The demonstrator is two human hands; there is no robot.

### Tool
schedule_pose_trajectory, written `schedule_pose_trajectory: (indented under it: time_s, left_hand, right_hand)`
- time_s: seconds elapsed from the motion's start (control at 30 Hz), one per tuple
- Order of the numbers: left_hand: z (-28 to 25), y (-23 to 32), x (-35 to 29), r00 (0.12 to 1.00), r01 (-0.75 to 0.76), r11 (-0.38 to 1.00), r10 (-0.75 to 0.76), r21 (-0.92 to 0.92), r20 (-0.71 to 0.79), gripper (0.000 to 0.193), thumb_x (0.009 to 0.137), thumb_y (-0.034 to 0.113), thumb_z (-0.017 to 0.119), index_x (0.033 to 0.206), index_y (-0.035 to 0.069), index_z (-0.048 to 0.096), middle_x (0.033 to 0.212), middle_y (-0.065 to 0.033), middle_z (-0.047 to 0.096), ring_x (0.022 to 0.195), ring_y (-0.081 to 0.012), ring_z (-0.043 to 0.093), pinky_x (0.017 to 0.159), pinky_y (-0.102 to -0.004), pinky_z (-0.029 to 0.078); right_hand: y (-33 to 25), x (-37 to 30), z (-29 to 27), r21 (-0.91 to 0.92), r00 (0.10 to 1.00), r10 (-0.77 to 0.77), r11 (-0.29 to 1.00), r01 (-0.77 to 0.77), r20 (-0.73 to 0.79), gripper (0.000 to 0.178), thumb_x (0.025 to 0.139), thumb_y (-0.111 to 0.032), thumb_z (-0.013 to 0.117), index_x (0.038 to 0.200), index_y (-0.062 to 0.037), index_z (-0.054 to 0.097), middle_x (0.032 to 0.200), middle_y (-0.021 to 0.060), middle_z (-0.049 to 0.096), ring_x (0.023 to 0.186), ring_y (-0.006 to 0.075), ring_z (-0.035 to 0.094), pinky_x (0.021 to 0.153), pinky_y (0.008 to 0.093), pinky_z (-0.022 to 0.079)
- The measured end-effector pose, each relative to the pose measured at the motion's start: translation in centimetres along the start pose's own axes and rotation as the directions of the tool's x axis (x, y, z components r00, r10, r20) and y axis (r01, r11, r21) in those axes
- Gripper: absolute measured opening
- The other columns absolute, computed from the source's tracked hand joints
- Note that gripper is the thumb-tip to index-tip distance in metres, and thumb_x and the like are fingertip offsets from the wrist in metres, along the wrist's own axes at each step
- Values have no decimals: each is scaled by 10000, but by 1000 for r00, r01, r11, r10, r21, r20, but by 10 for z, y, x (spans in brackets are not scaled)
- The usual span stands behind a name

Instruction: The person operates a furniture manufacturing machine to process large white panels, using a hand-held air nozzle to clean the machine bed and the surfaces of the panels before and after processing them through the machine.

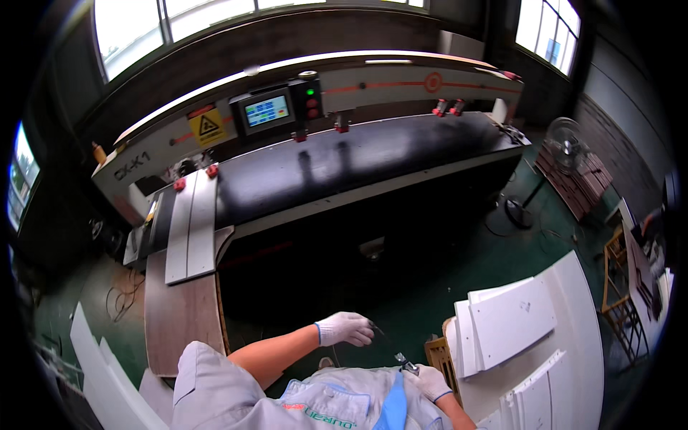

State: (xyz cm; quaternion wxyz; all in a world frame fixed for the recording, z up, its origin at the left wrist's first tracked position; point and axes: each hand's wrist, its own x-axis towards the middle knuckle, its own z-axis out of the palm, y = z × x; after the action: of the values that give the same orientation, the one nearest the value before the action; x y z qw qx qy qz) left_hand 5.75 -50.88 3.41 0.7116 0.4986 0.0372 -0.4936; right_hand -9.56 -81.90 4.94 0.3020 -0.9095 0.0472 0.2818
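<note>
My left hand (345, 329), in a white glove, is held out in front of my waist with its fingers drawn together. A thin dark strand (378, 329) shows at its fingertips, too fine to name. Lower and to the right, my gloved right hand (428, 382) is closed around a small shiny metal piece (410, 368) with a pale, clear-looking end. Its kind is not plain. Beside that hand a blue cloth strip (393, 407) hangs against my grey work clothes. The two hands are apart.
Ahead runs a long machine with a black bed (344, 154) and a lit screen (266, 111). White boards (192, 226) lie at its left end, over a brown panel (179, 308). White panels (512, 322) are stacked at right. A standing fan (566, 147) is farther back.
</note>
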Motion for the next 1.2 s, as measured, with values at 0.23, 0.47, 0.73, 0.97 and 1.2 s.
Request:
schedule_pose_trajectory:
  time_s: [0.23, 0.47, 0.73, 0.97, 1.2]
  left_hand:
    - [-216, -124, -211, 279, -837, 477, -50, -268, -959, 299, 1053, 274, 553, 1229, 33, 566, 1244, -167, 638, 1019, -287, 673, 812, -429, 577]
    - [-154, -252, -286, -53, -986, 167, -290, 4, -956, 267, 1036, 275, 613, 1183, 54, 591, 1010, -120, 708, 828, -269, 730, 659, -393, 616]
    - [87, -428, -124, 25, -899, -299, -764, 320, -645, 263, 1021, 314, 606, 1184, 111, 576, 1074, -104, 710, 877, -301, 735, 705, -464, 605]
    - [233, -454, -77, 39, -705, -304, -918, 640, -394, 268, 1038, 303, 582, 1160, 64, 589, 1024, -119, 701, 885, -322, 710, 751, -480, 600]
    - [315, -543, -133, -45, -526, -165, -974, 834, -221, 306, 1025, 320, 629, 1190, 66, 580, 1064, -120, 681, 909, -300, 699, 768, -459, 590]
  right_hand:
    - [-116, 171, 54, 65, 987, -146, 988, 141, 72, 450, 959, -454, 662, 863, -16, 692, 747, 136, 695, 715, 282, 695, 685, 424, 529]
    - [-222, 272, 117, -106, 536, -267, 817, 566, 801, 405, 989, -362, 705, 971, 42, 715, 797, 69, 704, 752, 110, 573, 693, 328, 501]
    - [-353, 241, 155, -254, 249, -116, -28, 967, 962, 440, 928, -455, 679, 911, -16, 711, 750, 133, 729, 730, 288, 724, 699, 395, 536]
    - [-355, 179, 231, -25, 30, -195, 30, 999, 980, 371, 937, -364, 692, 845, -5, 675, 677, 87, 688, 642, 213, 689, 621, 370, 516]
    - [-286, 33, 301, 175, -171, -57, 82, 981, 984, 353, 935, -318, 701, 843, 22, 687, 682, 99, 671, 660, 165, 629, 628, 373, 488]
